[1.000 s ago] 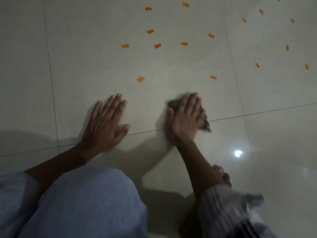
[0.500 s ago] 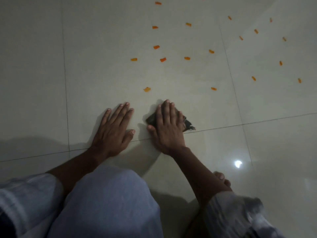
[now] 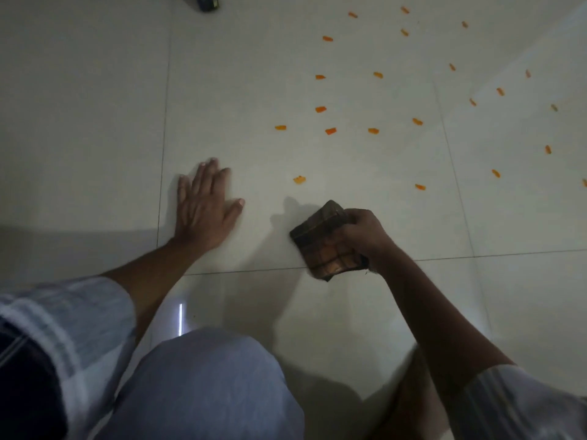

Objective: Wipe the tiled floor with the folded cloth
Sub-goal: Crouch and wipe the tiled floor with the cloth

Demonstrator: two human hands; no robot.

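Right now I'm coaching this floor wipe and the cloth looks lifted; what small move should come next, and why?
Probably lower the right hand and press the folded cloth flat onto the tile, then push forward toward the nearest orange bit. The cloth is gripped at one edge and tilted up, the orange bits lie just ahead, and the left hand is braced flat on the floor.

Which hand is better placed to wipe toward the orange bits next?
Right hand: it grips the folded cloth, just below the nearest orange bits. Left hand lies flat, bracing on the floor.
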